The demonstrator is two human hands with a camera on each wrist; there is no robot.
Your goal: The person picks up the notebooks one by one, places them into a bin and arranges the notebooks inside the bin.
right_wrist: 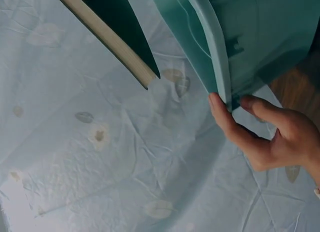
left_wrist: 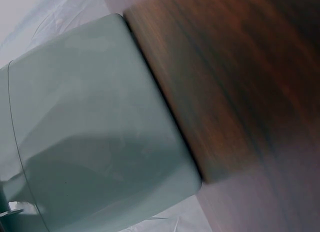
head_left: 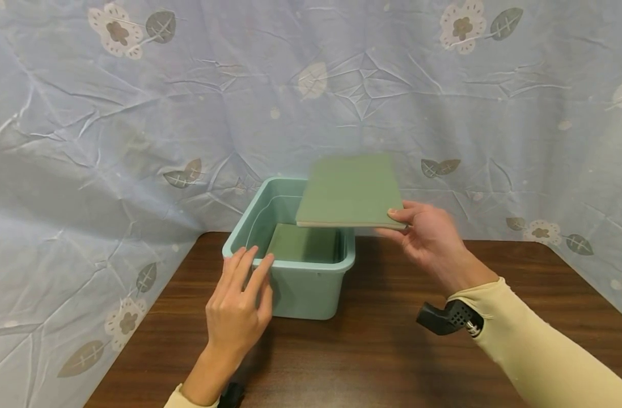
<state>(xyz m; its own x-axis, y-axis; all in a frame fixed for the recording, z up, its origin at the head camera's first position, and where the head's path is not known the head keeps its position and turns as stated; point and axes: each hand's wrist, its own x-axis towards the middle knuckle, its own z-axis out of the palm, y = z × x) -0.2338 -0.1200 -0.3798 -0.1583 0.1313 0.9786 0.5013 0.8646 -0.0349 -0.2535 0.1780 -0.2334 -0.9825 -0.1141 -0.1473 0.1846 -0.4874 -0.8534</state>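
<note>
A green hardcover book (head_left: 351, 192) is raised above the right part of a teal plastic bin (head_left: 307, 292). My right hand (head_left: 430, 243) pinches the book at its near right corner, thumb on the cover and fingers underneath. Its pale page edges show in the right wrist view. Inside the bin lies another flat green item (head_left: 300, 242), book-like and partly covered by the raised book. At the bin's near left corner, my left hand (head_left: 239, 309) rests its extended fingers on the rim. In the right wrist view the left thumb (right_wrist: 260, 108) is spread from the fingers, beside the bin's outer wall.
The bin stands on a dark brown wooden table (head_left: 372, 351). Behind and to the left hangs a wrinkled, pale blue curtain (head_left: 270, 96) with flowers and leaves, close to the bin's back. A black wrist device (head_left: 445, 318) sticks out from the right sleeve.
</note>
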